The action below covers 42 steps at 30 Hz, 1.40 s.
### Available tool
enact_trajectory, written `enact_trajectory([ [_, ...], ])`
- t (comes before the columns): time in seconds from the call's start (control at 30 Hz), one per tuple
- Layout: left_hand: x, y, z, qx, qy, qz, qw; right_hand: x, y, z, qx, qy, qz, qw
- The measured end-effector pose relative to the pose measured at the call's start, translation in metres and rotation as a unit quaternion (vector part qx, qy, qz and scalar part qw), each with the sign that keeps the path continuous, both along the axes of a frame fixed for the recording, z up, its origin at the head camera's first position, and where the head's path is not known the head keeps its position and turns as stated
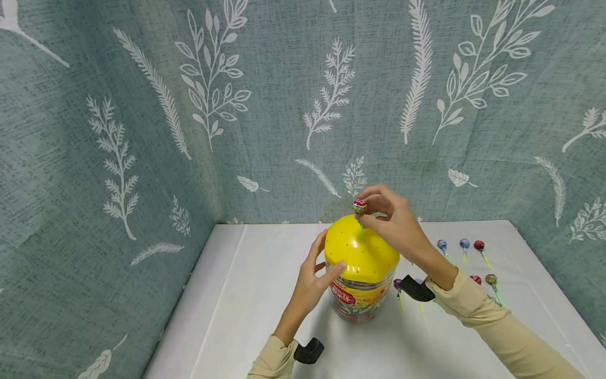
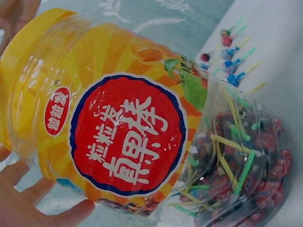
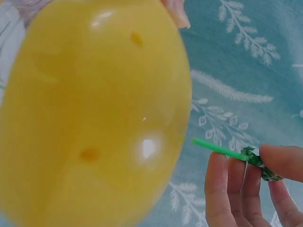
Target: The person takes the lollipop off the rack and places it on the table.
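A clear plastic jar [image 1: 362,299] with a yellow-orange label and a domed yellow lid [image 1: 347,247] stands upright on the white table. Small dark spots dot the lid. My left hand [image 1: 306,287] holds the jar by the lid's left side, thumb towards the front. Above the lid, my right hand [image 1: 401,227] pinches a lollipop [image 1: 359,206] by its wrapped head between thumb and fingers. Its green stick [image 3: 215,147] points down towards the dome, its tip close to the lid's surface. Many wrapped lollipops [image 2: 270,189] fill the jar's lower part.
Several lollipops lie in rows on the table right of the jar, among them a blue one [image 1: 464,243], a red one [image 1: 479,245] and a green-stick one [image 1: 491,279]. The right forearm partly covers others. Leaf-patterned green cloth [image 1: 284,105] encloses the table's back and sides.
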<state>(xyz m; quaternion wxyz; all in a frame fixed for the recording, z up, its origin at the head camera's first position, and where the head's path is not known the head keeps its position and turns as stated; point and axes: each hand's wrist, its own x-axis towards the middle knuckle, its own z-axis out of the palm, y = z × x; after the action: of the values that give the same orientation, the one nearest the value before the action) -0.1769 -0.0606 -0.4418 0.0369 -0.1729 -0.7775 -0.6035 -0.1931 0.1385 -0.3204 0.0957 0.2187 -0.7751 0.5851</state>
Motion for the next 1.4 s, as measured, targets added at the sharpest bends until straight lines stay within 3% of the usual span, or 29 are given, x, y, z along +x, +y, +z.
enact_trajectory([
  [0.77, 0.001, 0.001, -0.001, 0.013, 0.007, -0.001, 0.9999, 0.015, 0.055, -0.015, 0.057, 0.004, -0.066, 0.996],
  [1.4, 0.000, 0.000, -0.002, 0.011, 0.005, 0.000, 0.9999, 0.029, 0.119, -0.043, 0.083, -0.001, -0.122, 0.989],
])
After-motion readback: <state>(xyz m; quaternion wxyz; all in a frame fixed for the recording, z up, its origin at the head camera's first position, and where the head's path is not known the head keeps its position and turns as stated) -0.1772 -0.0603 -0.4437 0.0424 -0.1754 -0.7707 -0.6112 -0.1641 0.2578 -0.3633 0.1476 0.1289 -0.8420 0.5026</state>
